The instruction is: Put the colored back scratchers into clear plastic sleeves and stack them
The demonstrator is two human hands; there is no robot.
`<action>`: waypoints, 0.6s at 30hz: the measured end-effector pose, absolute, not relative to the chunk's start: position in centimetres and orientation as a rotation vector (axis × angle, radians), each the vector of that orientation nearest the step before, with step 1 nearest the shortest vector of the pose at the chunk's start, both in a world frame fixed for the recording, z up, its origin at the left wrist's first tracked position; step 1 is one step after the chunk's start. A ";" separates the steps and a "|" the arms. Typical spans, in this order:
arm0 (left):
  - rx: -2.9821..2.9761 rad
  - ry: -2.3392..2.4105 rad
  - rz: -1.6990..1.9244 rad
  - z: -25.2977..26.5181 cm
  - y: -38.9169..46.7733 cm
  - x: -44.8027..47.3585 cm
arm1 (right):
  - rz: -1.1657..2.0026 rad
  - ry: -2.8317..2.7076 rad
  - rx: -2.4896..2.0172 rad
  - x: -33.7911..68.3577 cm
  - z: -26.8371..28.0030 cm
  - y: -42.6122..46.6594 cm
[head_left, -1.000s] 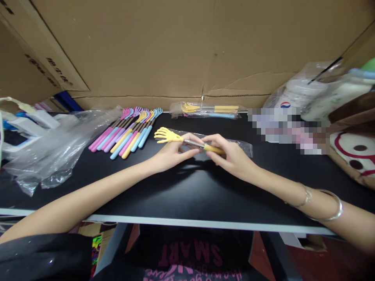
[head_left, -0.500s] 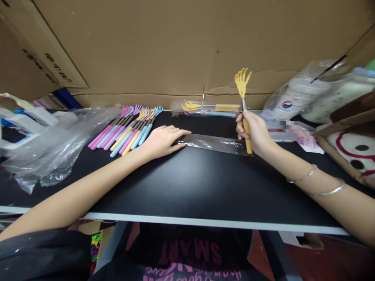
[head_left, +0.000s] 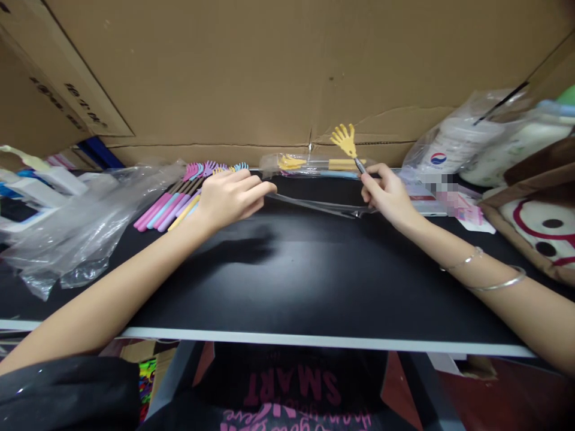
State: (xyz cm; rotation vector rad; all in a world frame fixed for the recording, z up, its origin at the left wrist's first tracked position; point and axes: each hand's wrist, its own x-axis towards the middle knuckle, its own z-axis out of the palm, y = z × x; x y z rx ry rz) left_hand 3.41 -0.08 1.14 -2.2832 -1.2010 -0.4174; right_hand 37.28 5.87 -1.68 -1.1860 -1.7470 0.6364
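My left hand (head_left: 231,196) is raised above the black table, thumb and fingers pinched on one end of a long, clear plastic sleeve (head_left: 317,206). The sleeve stretches to the right, its far end close to my right hand (head_left: 390,197); whether that hand touches it I cannot tell. In my right hand is a yellow hand-shaped back scratcher (head_left: 345,142), claw up and leaning left; its handle is hidden by the fingers. A row of pink, purple, blue and yellow back scratchers (head_left: 164,211) lies partly behind my left hand.
Bagged back scratchers (head_left: 321,165) lie against the cardboard wall (head_left: 251,72). Loose plastic bags (head_left: 96,224) are at left. A wrapped white cup (head_left: 453,149), a pink-and-white packet (head_left: 469,209) and a brown bag with a cartoon face (head_left: 539,230) stand at right.
My left hand has lifted off the table and moved left, raising the sleeve's end. The yellow back scratcher has tipped left, and my right hand's grip has shifted around it.
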 end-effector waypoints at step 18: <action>-2.386 -1.235 -0.266 0.0 -0.7 5.1 | 0.444 -2.068 -1.380 36.3 -1.9 4.3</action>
